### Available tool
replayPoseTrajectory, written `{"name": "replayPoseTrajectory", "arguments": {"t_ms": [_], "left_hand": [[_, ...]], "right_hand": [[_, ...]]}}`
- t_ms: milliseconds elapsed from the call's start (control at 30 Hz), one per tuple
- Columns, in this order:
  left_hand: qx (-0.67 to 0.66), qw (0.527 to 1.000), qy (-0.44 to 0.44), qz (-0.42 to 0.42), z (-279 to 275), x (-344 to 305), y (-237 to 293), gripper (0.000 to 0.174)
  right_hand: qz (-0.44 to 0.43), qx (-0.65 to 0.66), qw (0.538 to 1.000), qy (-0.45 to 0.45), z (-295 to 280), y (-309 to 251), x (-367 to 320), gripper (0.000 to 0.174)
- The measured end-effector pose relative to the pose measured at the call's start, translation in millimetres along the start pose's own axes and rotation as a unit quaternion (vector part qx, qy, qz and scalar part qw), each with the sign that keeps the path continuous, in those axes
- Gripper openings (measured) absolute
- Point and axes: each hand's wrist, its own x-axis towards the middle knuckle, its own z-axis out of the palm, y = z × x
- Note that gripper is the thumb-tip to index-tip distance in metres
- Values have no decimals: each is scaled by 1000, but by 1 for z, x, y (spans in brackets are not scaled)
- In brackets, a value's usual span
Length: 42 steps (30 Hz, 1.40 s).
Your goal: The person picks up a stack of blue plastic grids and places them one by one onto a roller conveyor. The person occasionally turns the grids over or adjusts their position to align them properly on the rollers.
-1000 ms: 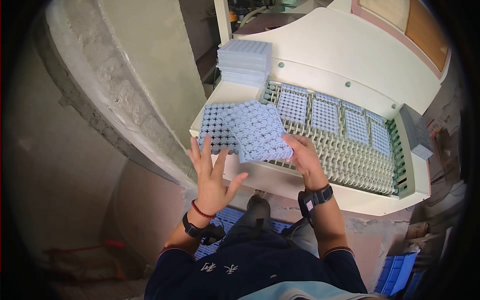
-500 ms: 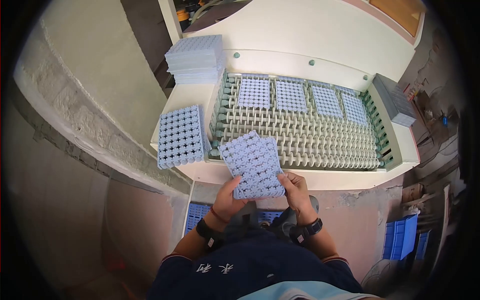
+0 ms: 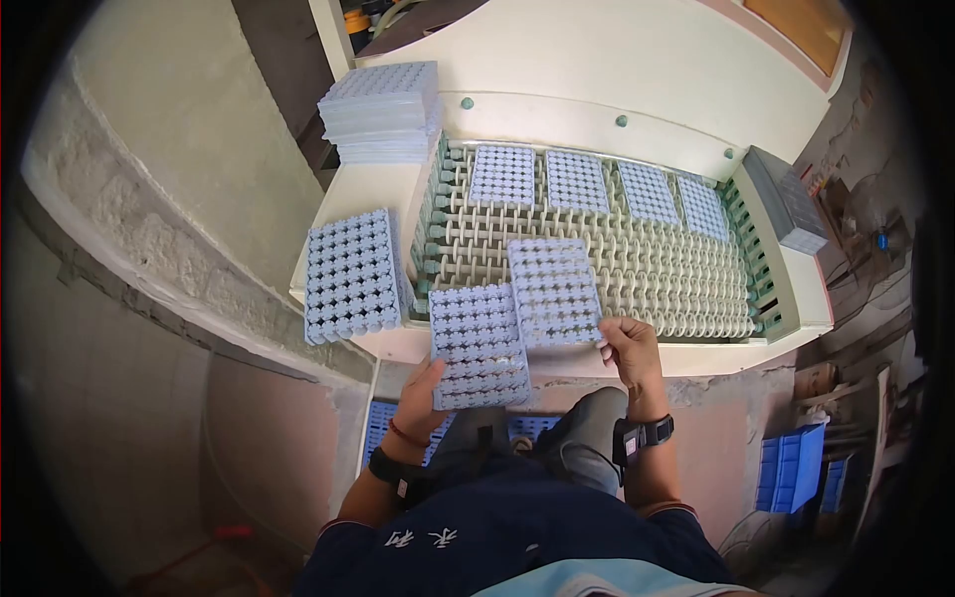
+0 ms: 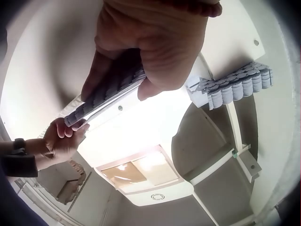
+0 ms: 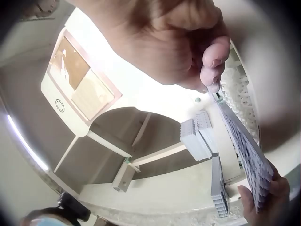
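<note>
Pale blue and set with rows of round cells, the near panel [image 3: 480, 348] is held up in front of the roller bed [image 3: 686, 289]. The left hand [image 3: 423, 393] grips its left side, thumb on one face and fingers on the other, closed down to the panel's thickness. Beside it, the far panel [image 3: 555, 294] is held so that it covers some of the roller bed's front edge in the head view; the right hand [image 3: 634, 350] pinches its near right corner between thumb and curled fingers. Whether the two panels touch, I cannot tell. Four similar panels [image 3: 503, 174] lie in a row along the roller bed's far side. Left of the roller bed are a low pile [image 3: 350, 279] of panels and, farther back, a taller stack [image 3: 378, 109]. Right of the roller bed sits a grey box [image 3: 786, 199]; behind it rises a white hood [image 3: 557, 65].
</note>
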Motion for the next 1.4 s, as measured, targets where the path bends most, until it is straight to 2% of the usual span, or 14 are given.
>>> {"name": "replayPoseTrajectory", "arguments": {"t_ms": [100, 133, 233, 300, 433, 567, 667, 767, 833, 1033, 1233, 1300, 1367, 1400], "left_hand": [[-31, 999, -9, -13, -14, -7, 9, 44], [94, 995, -16, 27, -6, -12, 13, 48], [10, 1000, 9, -18, -14, -18, 10, 48], [9, 1000, 19, -17, -12, -20, 10, 47], [-9, 999, 32, -19, -11, -17, 11, 42], [0, 999, 47, -9, -2, -13, 13, 39], [36, 998, 52, -22, 18, -9, 17, 42], [102, 995, 21, 3, 27, 4, 16, 36], [75, 997, 22, -9, 32, 16, 14, 34], [44, 999, 18, -18, 33, 36, 1, 30], [32, 999, 41, -2, 26, 39, 3, 29], [34, 998, 47, 1, 24, 38, 4, 29], [56, 997, 61, -4, 27, 35, 7, 30], [56, 997, 58, -8, 28, 33, 9, 30]], "right_hand": [[-29, 36, 996, 77, -7, 1, 13, 16], [-32, 33, 996, 77, -4, 2, 18, 16], [-37, 29, 996, 69, 20, -2, 34, 18], [-25, 29, 999, 20, 40, -5, 48, 18], [-29, 7, 1000, 1, 66, -11, 71, 20], [-13, -81, 996, -28, 66, -17, 69, 22], [-17, -192, 981, 1, 64, -33, 42, 21], [-36, -194, 980, -36, 58, -31, 16, 21], [10, -142, 975, -169, 51, -20, 8, 21], [-21, -143, 983, -109, 27, -26, 39, 19], [-8, -98, 995, 12, -37, -33, 101, 25], [-29, -75, 993, 89, -52, -34, 110, 26], [-35, -88, 985, 141, -55, -38, 106, 29], [-33, -158, 975, 155, -62, -35, 107, 29]]}}
